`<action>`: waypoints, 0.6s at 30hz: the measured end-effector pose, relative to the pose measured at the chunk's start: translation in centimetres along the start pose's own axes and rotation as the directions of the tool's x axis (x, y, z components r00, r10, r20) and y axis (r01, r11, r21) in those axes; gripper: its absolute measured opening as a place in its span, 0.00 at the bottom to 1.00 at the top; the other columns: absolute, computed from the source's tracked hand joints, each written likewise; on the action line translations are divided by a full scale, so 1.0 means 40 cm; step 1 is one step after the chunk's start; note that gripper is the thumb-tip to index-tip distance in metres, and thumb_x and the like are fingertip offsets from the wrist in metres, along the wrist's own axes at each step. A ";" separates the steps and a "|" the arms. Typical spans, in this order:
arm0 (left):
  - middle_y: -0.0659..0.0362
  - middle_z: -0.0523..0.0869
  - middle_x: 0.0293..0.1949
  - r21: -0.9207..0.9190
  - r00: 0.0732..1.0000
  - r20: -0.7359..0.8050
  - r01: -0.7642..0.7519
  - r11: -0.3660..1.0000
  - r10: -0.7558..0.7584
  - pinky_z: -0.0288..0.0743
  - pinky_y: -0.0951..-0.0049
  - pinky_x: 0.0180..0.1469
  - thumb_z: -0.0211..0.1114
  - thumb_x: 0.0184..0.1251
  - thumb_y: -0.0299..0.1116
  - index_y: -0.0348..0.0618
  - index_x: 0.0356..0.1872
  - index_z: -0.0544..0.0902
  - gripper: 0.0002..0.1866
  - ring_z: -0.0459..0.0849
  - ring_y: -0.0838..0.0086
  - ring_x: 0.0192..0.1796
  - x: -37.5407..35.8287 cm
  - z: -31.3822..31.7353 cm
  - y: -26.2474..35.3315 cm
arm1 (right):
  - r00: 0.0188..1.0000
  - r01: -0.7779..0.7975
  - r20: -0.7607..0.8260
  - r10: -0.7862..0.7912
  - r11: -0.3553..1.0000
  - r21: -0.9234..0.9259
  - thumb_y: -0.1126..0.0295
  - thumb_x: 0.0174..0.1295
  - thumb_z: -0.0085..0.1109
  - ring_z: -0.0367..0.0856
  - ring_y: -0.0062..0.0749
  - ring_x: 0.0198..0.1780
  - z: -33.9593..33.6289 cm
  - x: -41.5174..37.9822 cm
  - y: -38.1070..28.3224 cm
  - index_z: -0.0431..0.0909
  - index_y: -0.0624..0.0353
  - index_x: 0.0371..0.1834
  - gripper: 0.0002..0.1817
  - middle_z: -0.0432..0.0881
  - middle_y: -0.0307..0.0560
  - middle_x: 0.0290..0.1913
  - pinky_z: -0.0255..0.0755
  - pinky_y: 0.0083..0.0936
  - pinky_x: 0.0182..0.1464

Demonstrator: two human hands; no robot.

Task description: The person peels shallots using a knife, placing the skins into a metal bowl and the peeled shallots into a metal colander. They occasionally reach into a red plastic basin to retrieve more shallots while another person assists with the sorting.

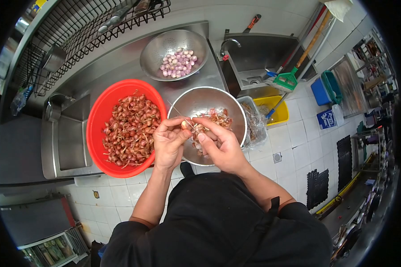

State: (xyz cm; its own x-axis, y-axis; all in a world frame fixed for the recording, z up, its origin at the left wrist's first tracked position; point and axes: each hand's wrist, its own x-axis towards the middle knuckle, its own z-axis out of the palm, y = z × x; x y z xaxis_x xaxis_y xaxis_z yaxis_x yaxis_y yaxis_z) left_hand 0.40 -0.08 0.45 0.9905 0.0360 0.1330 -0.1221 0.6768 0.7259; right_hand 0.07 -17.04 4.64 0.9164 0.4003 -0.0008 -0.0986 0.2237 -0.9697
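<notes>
My left hand [168, 140] pinches a small, partly peeled shallot [184, 126] between thumb and fingertips. My right hand [223, 144] is closed close beside it, fingertips at the shallot. A thin knife blade [174, 107] slants up and left from between the two hands; its handle is hidden, apparently inside my right hand. Both hands are over a steel bowl [241, 113] holding loose shallot skins [218, 118]. Left of it, a red basin [96, 107] is heaped with unpeeled shallots [131, 129]. Behind, peeled shallots [178, 63] lie in a steel colander [150, 51].
A steel sink [69, 147] is at the left, and another sink [249, 73] with a tap [231, 42] stands behind right. Right of the bowl are a clear plastic-lined container [256, 138] and a yellow bin [280, 113]. A green broom [286, 81] leans there. A wire rack [82, 33] hangs upper left.
</notes>
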 end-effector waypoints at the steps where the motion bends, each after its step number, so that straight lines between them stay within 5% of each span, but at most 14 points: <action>1: 0.51 0.84 0.51 0.044 1.000 0.010 -0.025 0.999 0.025 0.80 0.72 0.56 0.69 0.60 0.14 0.35 0.49 0.80 0.16 0.84 0.71 0.52 0.002 -0.001 0.003 | 1.000 -0.009 0.021 0.009 1.000 0.008 0.73 0.73 0.52 0.69 0.10 0.27 -0.005 0.002 -0.004 0.66 0.64 0.71 0.24 0.77 0.33 0.30 0.65 0.13 0.30; 12: 0.48 0.83 0.52 0.101 0.997 0.030 -0.068 0.993 0.065 0.81 0.71 0.57 0.67 0.59 0.11 0.35 0.47 0.81 0.16 0.84 0.70 0.53 0.014 0.008 0.011 | 0.999 -0.035 0.031 0.033 0.997 0.071 0.76 0.72 0.52 0.62 0.05 0.27 0.007 0.002 -0.034 0.66 0.65 0.71 0.24 0.69 0.25 0.27 0.55 0.11 0.28; 18: 0.48 0.83 0.53 0.125 0.994 0.040 -0.103 0.987 0.099 0.80 0.70 0.57 0.67 0.60 0.11 0.35 0.48 0.81 0.16 0.84 0.70 0.54 0.016 0.001 0.006 | 1.000 -0.025 -0.010 0.026 0.997 0.070 0.76 0.72 0.52 0.69 0.05 0.32 0.022 0.006 -0.026 0.66 0.68 0.70 0.24 0.78 0.32 0.36 0.63 0.09 0.32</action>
State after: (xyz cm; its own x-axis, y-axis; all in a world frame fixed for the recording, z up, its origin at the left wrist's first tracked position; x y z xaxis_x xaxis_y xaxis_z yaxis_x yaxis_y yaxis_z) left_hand 1.02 0.06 0.73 0.9702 0.0732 0.2311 -0.2307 0.5722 0.7870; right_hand 0.05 -16.41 5.86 0.9175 0.3967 -0.0287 -0.1488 0.2752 -0.9498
